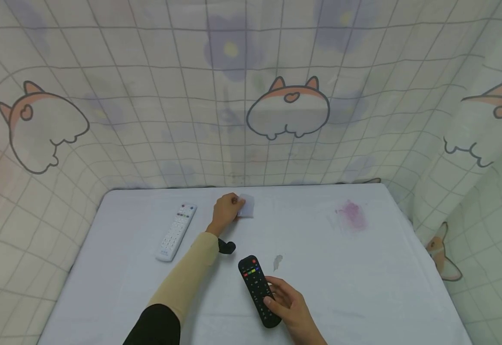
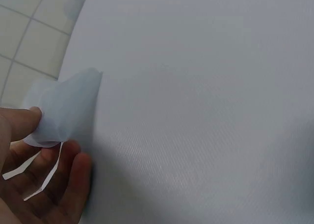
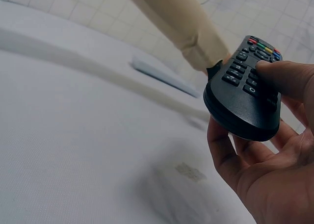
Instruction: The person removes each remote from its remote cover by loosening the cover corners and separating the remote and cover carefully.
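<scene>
In the head view my right hand (image 1: 291, 306) holds a black remote control (image 1: 257, 290) above the near middle of the table. Its thumb lies on the keypad and the other fingers support it from below and the side, as the right wrist view shows. Farther back, my left hand (image 1: 227, 210) pinches a thin, pale bluish square sheet (image 1: 246, 206) near the table's far edge. Up close in the left wrist view, that sheet (image 2: 73, 104) bends between thumb and fingers; its material is unclear. A white remote control (image 1: 176, 232) lies to the left of the left forearm.
White cloth covers the table (image 1: 363, 282). A pink stain (image 1: 353, 215) marks its right side, and a small grey patch (image 1: 278, 262) shows near the black remote. Grid-patterned curtains (image 1: 182, 120) with cartoon animals enclose the back and sides.
</scene>
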`<state>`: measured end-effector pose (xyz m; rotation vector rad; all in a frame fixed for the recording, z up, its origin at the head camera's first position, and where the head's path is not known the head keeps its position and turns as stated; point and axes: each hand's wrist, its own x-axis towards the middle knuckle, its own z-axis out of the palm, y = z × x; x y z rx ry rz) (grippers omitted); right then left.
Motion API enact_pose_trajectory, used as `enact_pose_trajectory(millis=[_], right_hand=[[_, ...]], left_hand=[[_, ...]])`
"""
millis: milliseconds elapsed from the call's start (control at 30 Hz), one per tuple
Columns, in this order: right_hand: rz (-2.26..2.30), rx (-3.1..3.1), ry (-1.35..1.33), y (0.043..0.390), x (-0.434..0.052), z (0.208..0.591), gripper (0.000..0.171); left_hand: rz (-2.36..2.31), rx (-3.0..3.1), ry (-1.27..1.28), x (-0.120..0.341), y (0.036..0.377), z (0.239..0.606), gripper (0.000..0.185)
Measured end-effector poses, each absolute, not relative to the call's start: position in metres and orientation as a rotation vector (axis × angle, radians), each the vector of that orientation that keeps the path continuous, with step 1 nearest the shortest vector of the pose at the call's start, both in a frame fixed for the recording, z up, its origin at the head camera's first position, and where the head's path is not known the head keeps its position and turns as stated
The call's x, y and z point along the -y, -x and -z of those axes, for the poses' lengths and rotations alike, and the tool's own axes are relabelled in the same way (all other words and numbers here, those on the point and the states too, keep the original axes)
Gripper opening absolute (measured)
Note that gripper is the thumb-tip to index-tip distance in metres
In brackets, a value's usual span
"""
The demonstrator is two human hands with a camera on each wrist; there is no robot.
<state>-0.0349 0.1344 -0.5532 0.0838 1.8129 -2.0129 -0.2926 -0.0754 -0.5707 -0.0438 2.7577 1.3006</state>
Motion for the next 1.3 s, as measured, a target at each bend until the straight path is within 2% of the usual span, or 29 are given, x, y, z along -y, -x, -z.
enact_pose_trajectory(millis=[200, 900, 1300], right_hand=[[2.013, -1.816, -0.087, 0.035, -0.133, 0.553, 0.061], [2.010, -1.841, -0.124, 0.038, -0.134, 0.553, 0.062], [2.087, -1.855, -0.273, 0.042, -0.128, 0.550, 0.066]], left_hand=[[-1.085, -2.908, 0.083, 0.076, 0.292, 0.573, 0.031], [-0.907, -2.941, 0.006, 0.078, 0.291, 0.571, 0.033], [-0.780, -2.963, 0.083, 0.082, 0.271, 0.557, 0.035]])
